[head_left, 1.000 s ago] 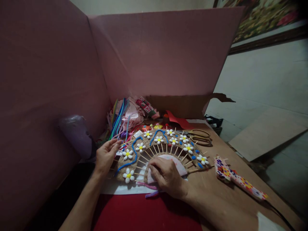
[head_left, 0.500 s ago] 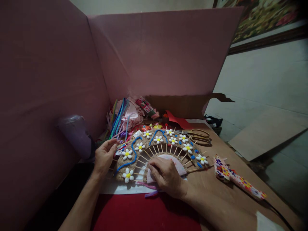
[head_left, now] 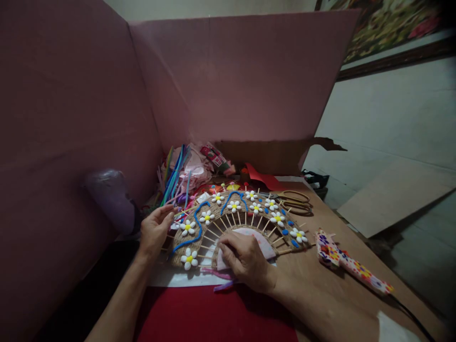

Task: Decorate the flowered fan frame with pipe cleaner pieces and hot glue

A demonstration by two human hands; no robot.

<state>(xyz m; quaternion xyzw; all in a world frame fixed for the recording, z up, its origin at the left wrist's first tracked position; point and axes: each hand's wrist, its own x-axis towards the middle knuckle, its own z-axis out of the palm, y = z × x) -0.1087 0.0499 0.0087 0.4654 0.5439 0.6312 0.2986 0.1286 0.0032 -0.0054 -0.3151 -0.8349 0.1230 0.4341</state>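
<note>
Cardboard tabletop (head_left: 313, 285), walled by pink boards (head_left: 249, 80), carries your jute fan (head_left: 242, 202) on white paper (head_left: 171, 278), your right hand (head_left: 245, 261) flat, fingers loose, on its hub, left hand (head_left: 154, 230) curled at its rim, grip unclear.

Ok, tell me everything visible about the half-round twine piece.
The piece is a half-round fan lying flat on the table: a wide arc of brown twine wound over wooden spokes, studded with white yellow-centred flowers, blue dots and wavy blue pipe cleaners. The left hand touches its left rim; the right hand rests on its pale pink centre.
</note>
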